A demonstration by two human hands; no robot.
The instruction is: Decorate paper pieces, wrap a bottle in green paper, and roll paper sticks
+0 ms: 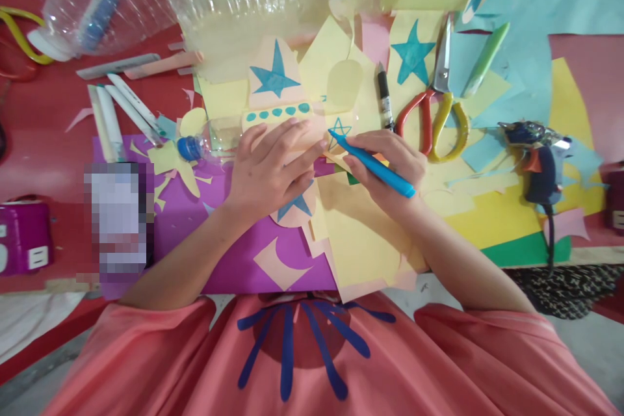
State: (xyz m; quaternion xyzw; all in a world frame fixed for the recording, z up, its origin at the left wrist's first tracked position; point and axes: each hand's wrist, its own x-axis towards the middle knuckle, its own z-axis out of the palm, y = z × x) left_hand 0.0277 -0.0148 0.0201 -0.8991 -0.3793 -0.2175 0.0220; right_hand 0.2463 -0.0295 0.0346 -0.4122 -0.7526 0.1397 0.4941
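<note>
Left hand [273, 169]: fingers apart, flat on paper [314, 129].
Right hand [390, 162]: fingers clamped on pen [375, 168], tip at star [340, 129].
Risk: paper slip, probably a crooked line.

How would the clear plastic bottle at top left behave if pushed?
Likely light: the clear plastic bottle shows no liquid. Lying on its side on the red table, it would probably roll. Its thin walls may dent.

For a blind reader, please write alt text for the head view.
The right hand holds a blue pen, its tip at a star outline on pale paper under the flat left hand. Scissors, a glue gun and plastic bottles lie around.
</note>
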